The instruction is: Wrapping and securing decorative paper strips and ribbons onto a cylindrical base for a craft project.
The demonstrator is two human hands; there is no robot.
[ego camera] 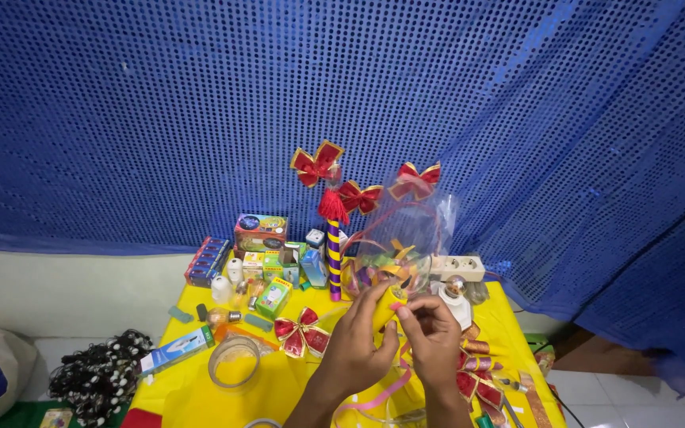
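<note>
Two hands meet over the yellow table (200,388), backed by a blue sequinned curtain (200,103). Behind them stands a clear balloon-like globe (386,265) with a red bow (415,181) on top. Left hand (358,341) wraps a small yellow tube (384,305), long axis tilted up and away toward the globe. Right hand (434,337) is just beside it, fingertips pinching its lower part. Left is nearer.

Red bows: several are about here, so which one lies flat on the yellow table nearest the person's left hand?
The red bow lying just left of the left hand; three others stand raised behind, and more lie by the right wrist.
</note>
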